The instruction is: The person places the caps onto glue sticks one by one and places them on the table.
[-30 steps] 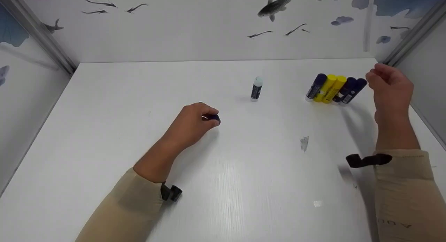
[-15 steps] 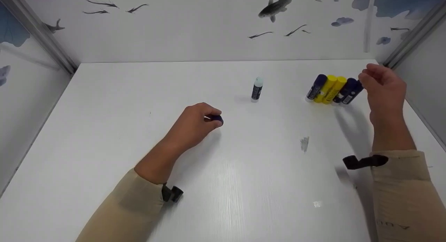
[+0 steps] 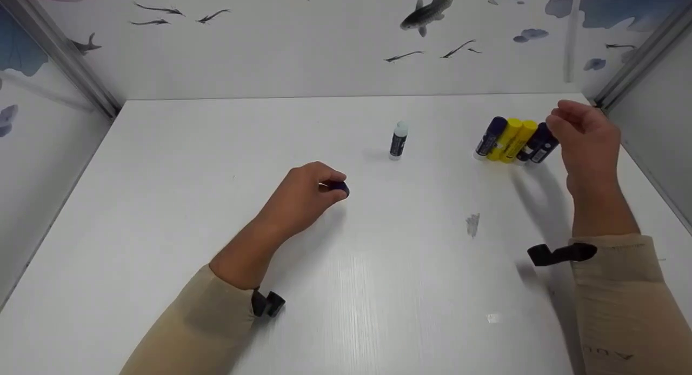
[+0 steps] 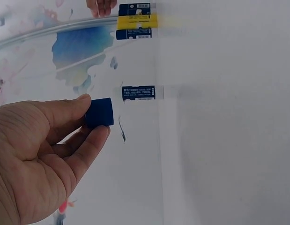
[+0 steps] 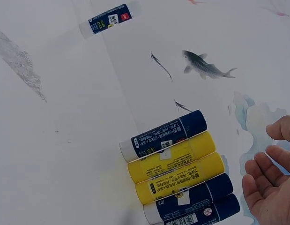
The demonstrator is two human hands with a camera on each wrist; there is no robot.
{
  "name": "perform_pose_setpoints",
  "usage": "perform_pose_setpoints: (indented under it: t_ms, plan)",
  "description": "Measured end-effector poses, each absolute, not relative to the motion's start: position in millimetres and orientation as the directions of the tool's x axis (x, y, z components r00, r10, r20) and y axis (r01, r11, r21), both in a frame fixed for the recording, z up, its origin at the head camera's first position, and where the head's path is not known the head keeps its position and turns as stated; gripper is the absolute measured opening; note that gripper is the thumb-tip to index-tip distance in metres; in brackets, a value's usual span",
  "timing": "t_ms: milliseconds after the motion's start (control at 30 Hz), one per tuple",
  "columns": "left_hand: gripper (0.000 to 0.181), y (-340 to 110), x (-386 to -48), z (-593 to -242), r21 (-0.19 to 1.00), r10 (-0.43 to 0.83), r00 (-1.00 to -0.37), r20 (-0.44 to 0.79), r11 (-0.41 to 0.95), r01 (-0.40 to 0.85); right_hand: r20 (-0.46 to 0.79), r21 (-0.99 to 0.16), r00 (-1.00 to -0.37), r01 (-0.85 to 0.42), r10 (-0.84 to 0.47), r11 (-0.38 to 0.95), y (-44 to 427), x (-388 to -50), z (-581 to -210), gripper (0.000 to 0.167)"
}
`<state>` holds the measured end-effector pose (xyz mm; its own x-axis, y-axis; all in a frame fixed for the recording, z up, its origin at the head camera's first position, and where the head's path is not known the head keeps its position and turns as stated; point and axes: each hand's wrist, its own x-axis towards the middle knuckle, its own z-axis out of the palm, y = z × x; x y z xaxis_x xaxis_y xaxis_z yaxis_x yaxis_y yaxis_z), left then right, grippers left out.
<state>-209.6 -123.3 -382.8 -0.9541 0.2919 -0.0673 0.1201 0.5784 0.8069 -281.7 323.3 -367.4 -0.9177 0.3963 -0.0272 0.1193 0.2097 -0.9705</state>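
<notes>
My left hand (image 3: 303,199) pinches a dark blue glue stick cap (image 4: 100,113) between thumb and fingers, held above the table. Beyond it stands an uncapped glue stick (image 3: 398,141), upright, with a dark blue label and a pale top. At the back right, several capped glue sticks stand in a touching row: a blue one (image 5: 163,136) at one end, two yellow ones (image 5: 180,178) in the middle, then blue ones (image 5: 194,199). My right hand (image 3: 589,142) hovers by the row's right end, partly covering the last stick in the head view. Its fingers are loosely bent around nothing.
The white table (image 3: 178,202) meets a back wall (image 3: 297,56) printed with fish and plants, and side panels stand left and right. A grey smudge (image 3: 472,225) and a small clear patch (image 3: 492,318) mark the tabletop.
My right hand has moved left, towards and over the end of the glue stick row. The left hand, still pinching the cap, has shifted slightly right. The standing sticks keep their places.
</notes>
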Motion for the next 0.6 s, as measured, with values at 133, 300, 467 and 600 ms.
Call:
perform_pose_setpoints:
  t_ms: [133,300,467,600]
  plan:
    - [0.037,-122.7,-209.2,-383.1,0.812,0.292,-0.953,-0.077,0.573,0.110,-0.017,-0.950,-0.927,0.131,0.375,0.282,316.2,-283.3,-368.5,0.050]
    - [0.038,-121.8,-208.9,-382.9,0.812,0.293,-0.953,-0.079,0.574,0.109,-0.016,-0.927,-0.932,0.149,0.363,0.344,306.5,-284.0,-369.3,0.050]
    - [0.037,-120.1,-208.5,-382.9,0.809,0.287,-0.955,-0.078,0.578,0.108,-0.003,-0.917,-0.940,0.138,0.340,0.375,298.3,-284.0,-371.6,0.050]
    - [0.035,-118.6,-207.4,-382.1,0.814,0.276,-0.958,-0.075,0.572,0.101,-0.005,-0.912,-0.947,0.136,0.320,0.387,293.1,-284.4,-373.3,0.050]
